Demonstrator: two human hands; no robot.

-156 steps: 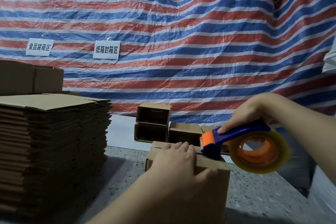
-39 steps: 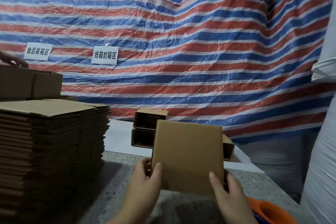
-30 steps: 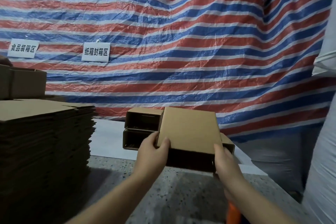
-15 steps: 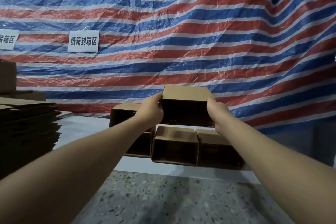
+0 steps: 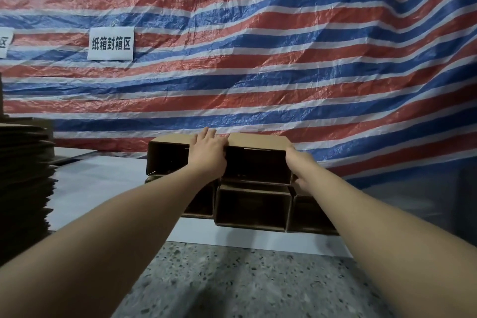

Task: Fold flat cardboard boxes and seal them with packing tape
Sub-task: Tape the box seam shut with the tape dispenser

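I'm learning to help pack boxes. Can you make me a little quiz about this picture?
1. True or false: the box between the two hands sits on the top row of the stack, above other open boxes.
2. Which hand lies over the box's top left corner? A) left hand B) right hand
3. Fill in: the stack of flat cardboard is at the ___ edge of the picture.

Key: 1 true; 2 A; 3 left.
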